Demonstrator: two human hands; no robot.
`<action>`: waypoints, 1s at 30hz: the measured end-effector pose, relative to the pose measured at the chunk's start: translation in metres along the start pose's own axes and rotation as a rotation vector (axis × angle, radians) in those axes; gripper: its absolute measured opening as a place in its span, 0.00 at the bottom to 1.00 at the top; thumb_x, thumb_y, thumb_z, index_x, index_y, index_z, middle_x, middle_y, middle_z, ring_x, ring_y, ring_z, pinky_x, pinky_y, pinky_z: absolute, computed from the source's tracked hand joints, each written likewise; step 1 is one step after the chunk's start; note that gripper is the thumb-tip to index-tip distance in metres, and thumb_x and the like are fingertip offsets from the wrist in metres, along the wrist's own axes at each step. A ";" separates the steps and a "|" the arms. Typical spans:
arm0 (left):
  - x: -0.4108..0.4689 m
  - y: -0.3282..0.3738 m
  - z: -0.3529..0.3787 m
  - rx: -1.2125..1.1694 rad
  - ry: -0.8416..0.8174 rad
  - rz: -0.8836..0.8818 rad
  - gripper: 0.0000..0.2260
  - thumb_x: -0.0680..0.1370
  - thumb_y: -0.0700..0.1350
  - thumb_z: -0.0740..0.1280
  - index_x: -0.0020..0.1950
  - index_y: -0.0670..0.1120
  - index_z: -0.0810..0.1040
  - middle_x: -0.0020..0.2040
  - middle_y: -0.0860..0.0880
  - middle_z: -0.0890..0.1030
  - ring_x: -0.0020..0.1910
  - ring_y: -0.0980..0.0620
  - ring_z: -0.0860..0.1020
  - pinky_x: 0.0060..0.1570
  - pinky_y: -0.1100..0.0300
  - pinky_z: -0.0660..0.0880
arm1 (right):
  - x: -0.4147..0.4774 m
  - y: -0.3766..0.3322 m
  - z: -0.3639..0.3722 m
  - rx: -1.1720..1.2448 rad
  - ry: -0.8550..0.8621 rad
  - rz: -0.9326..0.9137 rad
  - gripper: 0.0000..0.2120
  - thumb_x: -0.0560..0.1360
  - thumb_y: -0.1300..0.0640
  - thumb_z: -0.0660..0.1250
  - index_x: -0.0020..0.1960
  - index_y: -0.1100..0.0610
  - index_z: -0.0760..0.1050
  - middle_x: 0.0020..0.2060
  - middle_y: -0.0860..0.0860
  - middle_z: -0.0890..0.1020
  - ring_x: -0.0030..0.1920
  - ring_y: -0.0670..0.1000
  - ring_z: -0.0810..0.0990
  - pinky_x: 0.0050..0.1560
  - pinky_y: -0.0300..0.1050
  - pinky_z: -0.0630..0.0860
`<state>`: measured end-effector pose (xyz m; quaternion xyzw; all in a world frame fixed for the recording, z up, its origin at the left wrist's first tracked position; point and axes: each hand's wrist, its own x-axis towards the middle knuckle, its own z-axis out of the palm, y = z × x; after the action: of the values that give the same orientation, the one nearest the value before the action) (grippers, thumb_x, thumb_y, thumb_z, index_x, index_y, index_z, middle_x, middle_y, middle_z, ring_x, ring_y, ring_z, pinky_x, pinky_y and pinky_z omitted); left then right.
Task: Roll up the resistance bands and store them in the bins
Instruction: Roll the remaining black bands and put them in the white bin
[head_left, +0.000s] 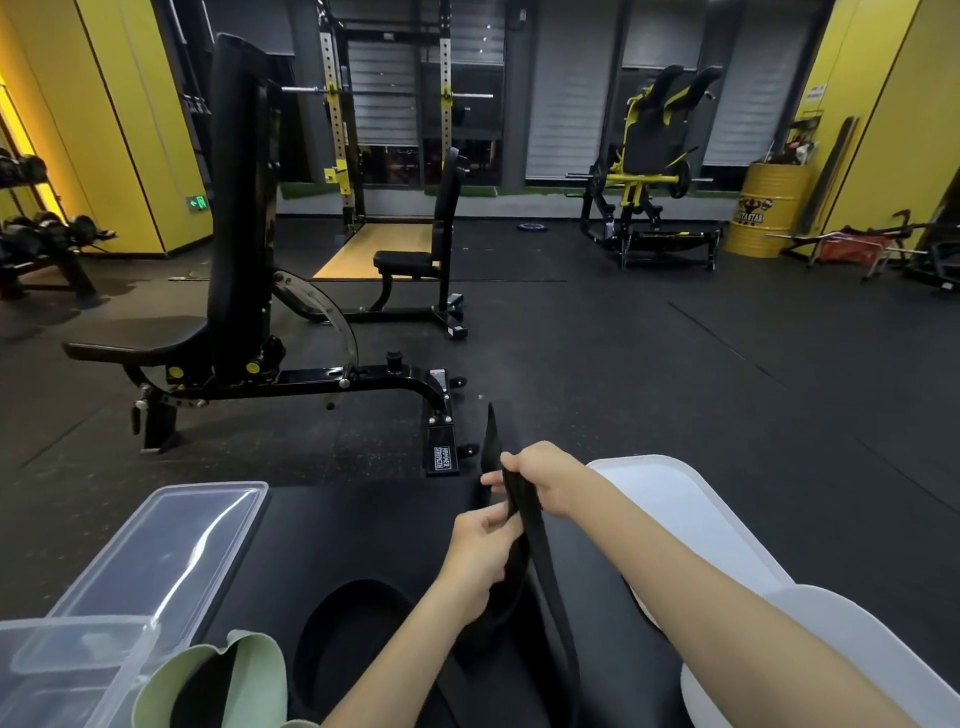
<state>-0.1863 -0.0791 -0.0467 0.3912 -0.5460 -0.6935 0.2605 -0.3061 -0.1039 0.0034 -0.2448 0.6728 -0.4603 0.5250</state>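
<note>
We see the black band (537, 540) held up over the middle of the black desk (337, 530), nearer its far edge. The right hand (540, 480) grips it high up, fingers (496, 479) curled round the strap, and one end sticks up past the knuckles. The left hand (480, 551) sits just below and nearer to us, its fingers (501, 525) clamped on the same strap. From there the band hangs down toward the near edge, under the right forearm.

At the desk's left edge we see a clear bin (171, 545), with a second clear bin (62, 665) at the near left corner. A pale green band (260, 670) lies looped just beside that one. Two white bins (691, 509) stand along the right edge. An oval hole (358, 623) opens in the desk near us. A weight bench (228, 260) stands on the floor beyond.
</note>
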 end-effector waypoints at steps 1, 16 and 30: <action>-0.001 0.002 0.002 -0.008 -0.019 -0.001 0.12 0.74 0.56 0.71 0.50 0.50 0.85 0.47 0.43 0.83 0.44 0.44 0.77 0.45 0.48 0.70 | 0.002 0.001 0.000 0.015 0.003 -0.008 0.09 0.82 0.61 0.56 0.58 0.66 0.66 0.47 0.60 0.83 0.48 0.57 0.81 0.56 0.59 0.76; 0.013 -0.002 -0.013 -0.274 -0.014 -0.100 0.08 0.81 0.41 0.63 0.54 0.40 0.80 0.48 0.43 0.85 0.46 0.46 0.84 0.46 0.51 0.79 | 0.026 -0.008 0.004 0.355 -0.149 0.034 0.11 0.79 0.65 0.55 0.59 0.68 0.69 0.42 0.58 0.79 0.36 0.52 0.78 0.35 0.43 0.75; 0.030 -0.009 -0.013 -0.214 0.189 -0.122 0.18 0.74 0.52 0.72 0.59 0.44 0.80 0.53 0.43 0.84 0.49 0.44 0.80 0.56 0.51 0.74 | -0.088 0.084 -0.012 -0.290 -0.092 0.060 0.07 0.79 0.61 0.63 0.43 0.59 0.69 0.35 0.53 0.76 0.34 0.51 0.78 0.38 0.44 0.77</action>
<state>-0.1913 -0.1077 -0.0640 0.4571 -0.4173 -0.7224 0.3084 -0.2755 0.0100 -0.0275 -0.3186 0.7144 -0.3309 0.5279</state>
